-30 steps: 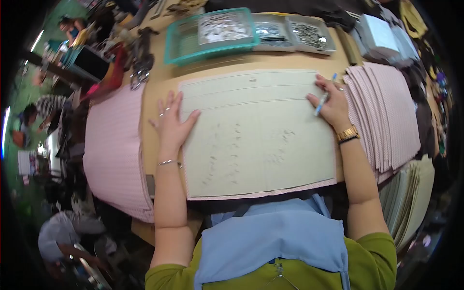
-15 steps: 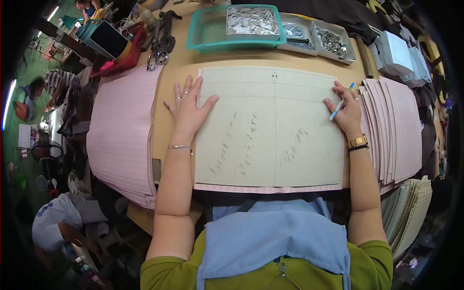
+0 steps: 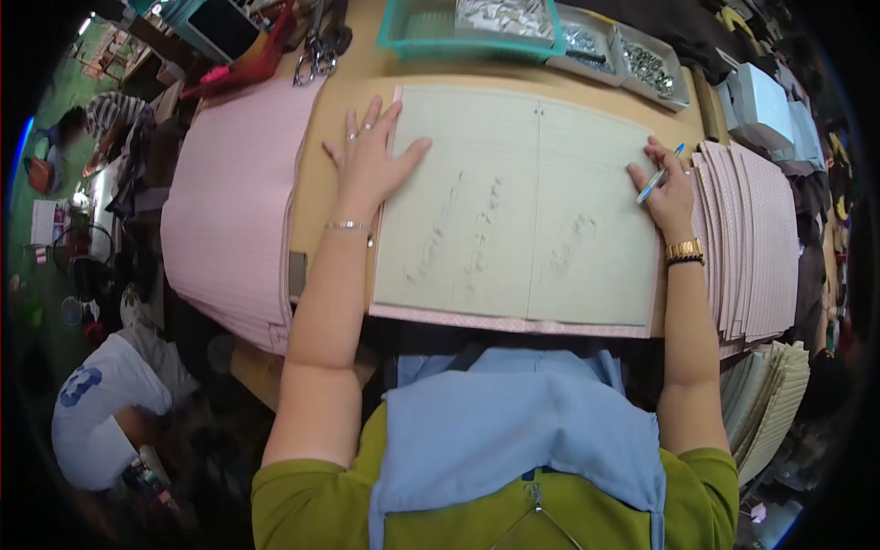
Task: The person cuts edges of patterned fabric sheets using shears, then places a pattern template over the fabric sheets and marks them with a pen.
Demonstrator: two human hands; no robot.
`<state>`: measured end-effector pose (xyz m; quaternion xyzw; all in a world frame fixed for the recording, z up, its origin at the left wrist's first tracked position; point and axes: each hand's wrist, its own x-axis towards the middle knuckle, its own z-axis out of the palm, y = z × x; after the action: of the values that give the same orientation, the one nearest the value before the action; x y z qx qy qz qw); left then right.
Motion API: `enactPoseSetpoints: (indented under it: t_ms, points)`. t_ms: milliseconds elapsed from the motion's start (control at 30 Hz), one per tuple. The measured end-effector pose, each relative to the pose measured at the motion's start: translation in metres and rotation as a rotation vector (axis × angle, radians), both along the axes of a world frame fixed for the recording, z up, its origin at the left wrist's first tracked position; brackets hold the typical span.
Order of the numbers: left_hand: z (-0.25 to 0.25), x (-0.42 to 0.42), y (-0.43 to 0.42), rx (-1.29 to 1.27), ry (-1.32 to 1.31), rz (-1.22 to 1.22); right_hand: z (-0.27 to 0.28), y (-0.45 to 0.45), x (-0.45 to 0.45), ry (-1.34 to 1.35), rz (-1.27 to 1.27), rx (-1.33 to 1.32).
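Observation:
A pale green paper pattern [image 3: 486, 211] with handwriting and ruled lines lies flat on the table in front of me. Beneath it, a strip of pink patterned sheet [image 3: 513, 324] shows along the near edge. My left hand [image 3: 371, 151] rests with fingers spread over the pattern's left edge, thumb on the paper. At the right edge, my right hand [image 3: 669, 188] holds a blue and white pen [image 3: 653, 181] between its fingers while its fingertips touch the pattern.
Pink sheets are stacked at left [image 3: 234, 202] and right [image 3: 747, 238]. Behind the pattern stand a teal basket [image 3: 417, 37] and a box of metal fittings [image 3: 649, 69]. Scissors [image 3: 316, 60] lie at the back left. A person in a white shirt [image 3: 101, 403] bends at lower left.
The view has shifted, so the table appears higher and slightly turned. Both hands stay at the pattern's edges, and the pen is still in my right hand.

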<state>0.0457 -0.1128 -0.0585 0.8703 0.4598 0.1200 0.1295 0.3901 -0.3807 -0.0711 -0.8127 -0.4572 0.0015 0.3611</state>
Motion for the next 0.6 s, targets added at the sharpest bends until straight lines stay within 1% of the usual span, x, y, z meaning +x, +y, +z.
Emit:
enactPoseSetpoints:
  t_ms: [100, 133, 233, 267, 333, 400, 433, 533, 600]
  points:
    - [-0.001, -0.001, -0.002, 0.005, 0.008, -0.003, -0.008, 0.001, 0.006, 0.034, 0.052, 0.073]
    - [-0.001, -0.002, 0.0, 0.014, 0.011, -0.009, -0.001, 0.001, 0.004, -0.038, 0.034, -0.003]
    - [-0.012, 0.001, 0.0, 0.137, -0.082, 0.002, 0.002, 0.001, 0.001, -0.049, 0.031, -0.001]
    - [-0.014, 0.005, 0.001, 0.169, -0.075, -0.031, -0.011, 0.0, 0.013, -0.068, 0.042, 0.028]
    - [-0.011, 0.009, 0.002, 0.222, -0.075, -0.114, -0.01, -0.001, 0.012, -0.073, -0.041, -0.054]
    - [-0.016, 0.011, 0.002, 0.154, -0.03, -0.244, -0.001, -0.002, 0.005, -0.168, -0.079, -0.134]
    - [-0.02, 0.012, 0.002, 0.123, -0.006, -0.31, -0.001, -0.003, 0.005, -0.154, -0.081, -0.135]
    - [-0.029, 0.013, -0.006, 0.139, -0.002, -0.286, -0.007, -0.002, 0.008, -0.166, -0.087, -0.128]
    - [-0.019, 0.013, -0.016, 0.166, 0.025, -0.285, -0.01, 0.0, 0.009, -0.117, -0.091, -0.124]
